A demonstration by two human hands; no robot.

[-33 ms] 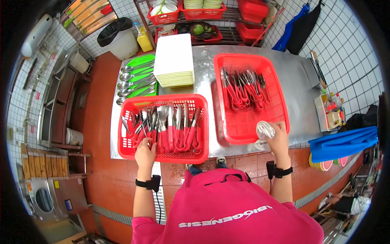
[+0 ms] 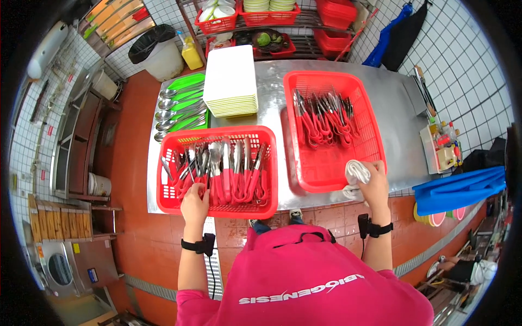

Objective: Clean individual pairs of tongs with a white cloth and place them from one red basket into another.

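Left hand [image 2: 194, 205] at the near side of a perforated red plastic basket [image 2: 239, 211], fingers among handles of red-handled metal tongs [image 2: 255, 182] bunched inside; whether its grip has closed on one, cannot tell. Right hand [image 2: 375, 185] clenched round a folded white cloth [image 2: 357, 173], over the near right corner of a second red plastic basket [image 2: 315, 169] holding similar tongs [image 2: 326, 117]. Both stand on the stainless-steel counter [image 2: 402, 108]. Step in hand, my reading: singling out one tool. Next move calls for a sure pinch, lifting clear of crowded neighbours.
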